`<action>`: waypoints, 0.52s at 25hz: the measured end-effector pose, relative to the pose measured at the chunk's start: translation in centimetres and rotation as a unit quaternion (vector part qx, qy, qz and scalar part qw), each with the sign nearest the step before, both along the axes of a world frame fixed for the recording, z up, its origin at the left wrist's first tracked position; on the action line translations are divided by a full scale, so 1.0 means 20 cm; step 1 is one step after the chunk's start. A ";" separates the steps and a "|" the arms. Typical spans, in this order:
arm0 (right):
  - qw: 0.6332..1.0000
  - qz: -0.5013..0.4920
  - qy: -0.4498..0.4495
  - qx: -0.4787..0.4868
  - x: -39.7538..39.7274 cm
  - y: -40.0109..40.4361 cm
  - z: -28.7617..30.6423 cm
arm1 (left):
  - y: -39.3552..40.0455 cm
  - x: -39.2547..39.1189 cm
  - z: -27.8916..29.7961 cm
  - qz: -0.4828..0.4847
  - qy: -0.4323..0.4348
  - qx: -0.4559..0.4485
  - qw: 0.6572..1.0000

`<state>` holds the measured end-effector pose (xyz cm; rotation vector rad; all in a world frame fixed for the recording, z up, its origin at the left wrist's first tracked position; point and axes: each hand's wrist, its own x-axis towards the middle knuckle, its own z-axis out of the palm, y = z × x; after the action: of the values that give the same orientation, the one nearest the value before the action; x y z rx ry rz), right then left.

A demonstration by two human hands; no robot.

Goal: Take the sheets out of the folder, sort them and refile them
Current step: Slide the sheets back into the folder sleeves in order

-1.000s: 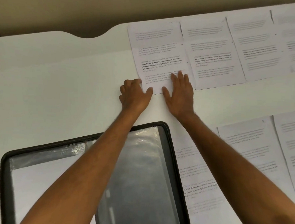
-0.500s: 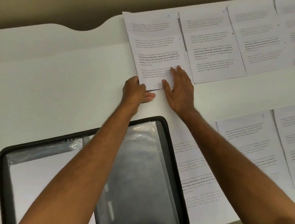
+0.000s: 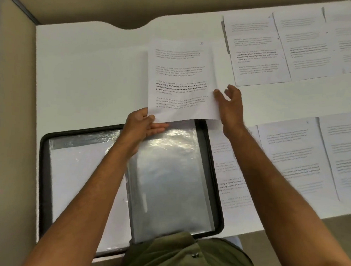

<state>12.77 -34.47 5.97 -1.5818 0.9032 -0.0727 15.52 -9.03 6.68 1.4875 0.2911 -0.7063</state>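
The sheet [image 3: 182, 81] is lifted above the white counter [image 3: 88, 82], its near edge over the far end of the open folder [image 3: 43, 179]. The left hand [image 3: 139, 127] pinches its near left corner, thumb on top and fingers [image 3: 158, 130] beneath. The right hand [image 3: 231, 109] touches the sheet's right edge, fingers loosely spread. More printed sheets [image 3: 258, 56] lie on the counter to the right in 2 rows.

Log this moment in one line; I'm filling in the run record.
step: refiling | left hand: pinches printed sheet at bottom corner | right hand: open beside sheet's right edge | folder: open below | other sheets: on table
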 end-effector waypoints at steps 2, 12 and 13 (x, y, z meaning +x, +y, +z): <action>0.995 0.019 0.004 0.101 -0.09 0.05 0.03 | 0.10 -0.16 0.00 -0.005 0.014 -0.016 1.000; 0.975 0.136 0.016 0.177 -0.47 0.21 -0.01 | 0.40 -0.65 -0.10 -0.035 0.045 0.041 0.998; 0.977 0.127 0.009 0.173 -0.50 0.22 -0.02 | 0.42 -0.67 -0.11 -0.029 0.050 0.051 0.997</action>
<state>2.84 -30.04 5.60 -1.3583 0.6783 0.2676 2.19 -0.69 4.43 1.5641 0.3668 -0.8246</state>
